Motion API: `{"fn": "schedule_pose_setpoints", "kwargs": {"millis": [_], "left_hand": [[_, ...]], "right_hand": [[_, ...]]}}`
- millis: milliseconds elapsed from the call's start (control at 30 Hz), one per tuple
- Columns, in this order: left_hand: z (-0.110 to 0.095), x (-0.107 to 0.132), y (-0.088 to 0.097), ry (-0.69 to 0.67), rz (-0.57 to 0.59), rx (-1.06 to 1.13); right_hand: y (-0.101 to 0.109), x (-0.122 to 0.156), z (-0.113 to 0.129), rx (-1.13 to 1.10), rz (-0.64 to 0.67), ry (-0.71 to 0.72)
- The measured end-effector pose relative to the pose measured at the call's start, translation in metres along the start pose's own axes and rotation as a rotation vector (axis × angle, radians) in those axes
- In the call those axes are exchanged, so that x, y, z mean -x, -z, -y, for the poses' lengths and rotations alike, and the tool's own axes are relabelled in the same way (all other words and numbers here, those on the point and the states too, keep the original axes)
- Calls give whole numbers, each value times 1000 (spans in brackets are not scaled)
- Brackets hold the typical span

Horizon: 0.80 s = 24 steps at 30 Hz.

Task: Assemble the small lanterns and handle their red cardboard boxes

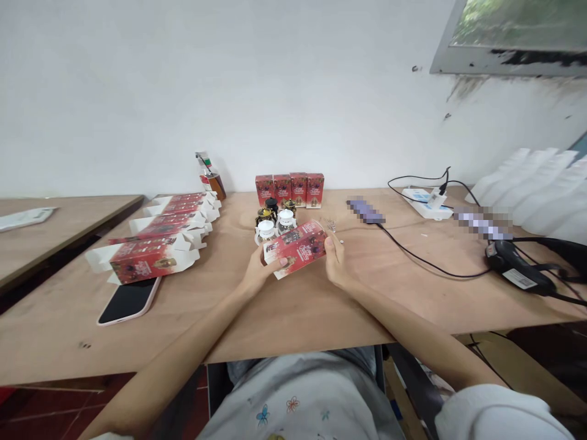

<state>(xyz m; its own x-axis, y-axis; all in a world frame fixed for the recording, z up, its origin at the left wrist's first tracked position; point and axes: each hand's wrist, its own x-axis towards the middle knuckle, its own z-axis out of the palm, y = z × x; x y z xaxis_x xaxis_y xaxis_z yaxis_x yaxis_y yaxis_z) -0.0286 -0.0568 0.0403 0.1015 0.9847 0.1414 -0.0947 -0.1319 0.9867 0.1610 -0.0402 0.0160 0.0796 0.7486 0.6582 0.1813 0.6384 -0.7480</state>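
A red printed carton [299, 249] with white ends is held tilted above the table between my two hands. My left hand [262, 269] grips its left end, thumb on the front. My right hand [335, 260] closes on the right end. Just behind the carton stand several small lantern-like ornaments: two white ones [266, 230], gold ones [288, 208] and a black one [271, 205]. The carton hides part of the white ones. Some tiny loose bits [331, 224] lie beside my right hand.
Closed red boxes [299, 189] stand in a row by the wall. At left lie several open-flapped cartons [147, 256], a phone [131, 300] and a bottle [211, 177]. Rightward are a cabled phone [365, 211], power strip [426, 205], black device [518, 269] and stacked white pieces [536, 189].
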Motion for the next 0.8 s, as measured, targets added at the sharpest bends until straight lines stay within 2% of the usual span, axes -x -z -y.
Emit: {"fn": "schedule_pose_setpoints", "kwargs": {"millis": [300, 500, 667, 800], "left_hand": [[0, 1, -1, -21, -21, 48], [-3, 1, 2, 16, -25, 164], [-3, -2, 4, 47, -25, 217], [2, -6, 8, 87, -2, 259]], "right_hand": [[-3, -1, -2, -72, 7, -117], [3, -6, -4, -82, -207, -388], [7, -10, -8, -161, -176, -373], [3, -11, -13, -280, -163, -423]]}}
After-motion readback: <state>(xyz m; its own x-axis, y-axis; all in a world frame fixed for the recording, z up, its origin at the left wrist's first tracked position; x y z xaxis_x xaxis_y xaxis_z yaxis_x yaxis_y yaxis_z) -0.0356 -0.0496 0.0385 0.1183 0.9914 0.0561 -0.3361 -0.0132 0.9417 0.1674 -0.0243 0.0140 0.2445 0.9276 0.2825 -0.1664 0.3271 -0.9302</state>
